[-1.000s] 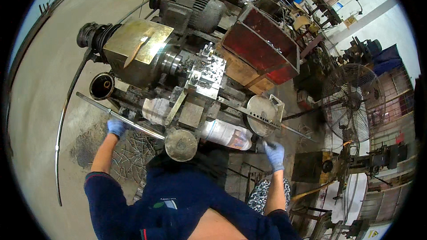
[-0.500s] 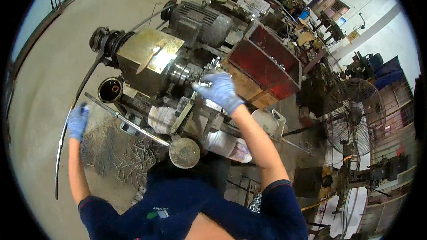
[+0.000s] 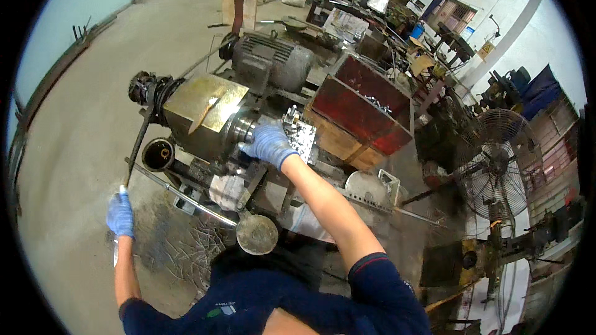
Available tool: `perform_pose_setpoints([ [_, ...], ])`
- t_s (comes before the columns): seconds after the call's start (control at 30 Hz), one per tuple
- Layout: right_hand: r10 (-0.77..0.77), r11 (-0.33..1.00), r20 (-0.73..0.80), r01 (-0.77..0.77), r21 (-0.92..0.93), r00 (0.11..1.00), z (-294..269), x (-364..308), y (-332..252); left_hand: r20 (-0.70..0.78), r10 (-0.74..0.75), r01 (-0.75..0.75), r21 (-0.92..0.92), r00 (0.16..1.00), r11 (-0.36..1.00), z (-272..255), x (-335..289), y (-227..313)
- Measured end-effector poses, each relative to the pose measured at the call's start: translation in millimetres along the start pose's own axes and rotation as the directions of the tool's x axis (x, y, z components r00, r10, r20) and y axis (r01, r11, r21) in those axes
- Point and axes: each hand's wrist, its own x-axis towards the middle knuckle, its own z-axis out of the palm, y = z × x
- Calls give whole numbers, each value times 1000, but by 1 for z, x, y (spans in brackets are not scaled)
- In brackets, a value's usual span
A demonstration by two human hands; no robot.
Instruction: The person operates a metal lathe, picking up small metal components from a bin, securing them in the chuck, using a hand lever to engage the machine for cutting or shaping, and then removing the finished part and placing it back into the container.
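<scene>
My left hand (image 3: 120,216), in a blue glove, is closed around the lower, shiny part of a long lever (image 3: 138,146). This lever slants down from the pulley end of a small lathe-like machine with a brass-coloured headstock cover (image 3: 208,102). Also gloved in blue, my right hand (image 3: 270,141) is at the front of the shiny round spindle nose (image 3: 243,129). Its fingers are bent there, and whatever they hold is hidden behind the glove. Just right of that hand lies a metal plate strewn with bright chips (image 3: 302,139). A wooden-handled brush (image 3: 203,115) rests on the cover.
A red metal bin (image 3: 366,108) holding small shiny parts stands beyond my right hand. Behind the headstock sits a ribbed motor (image 3: 273,62). A round-ended crank (image 3: 257,234) juts toward me. Thin rods (image 3: 195,248) litter the floor, and a large fan (image 3: 496,161) stands at right.
The lever has swung toward me and to the right, with my left hand now around its shiny part, lower than before. My right hand has moved left to the spindle nose.
</scene>
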Motion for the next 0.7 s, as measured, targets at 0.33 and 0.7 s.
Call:
perform_pose_setpoints([
  [0.33,19,997,36,-16,-75,999,7,-2,1,149,-15,11,26,989,1000,-44,-22,35],
  [0.7,160,987,-83,-161,-11,984,-40,-30,20,535,313,123,-629,785,768,24,67,16],
])
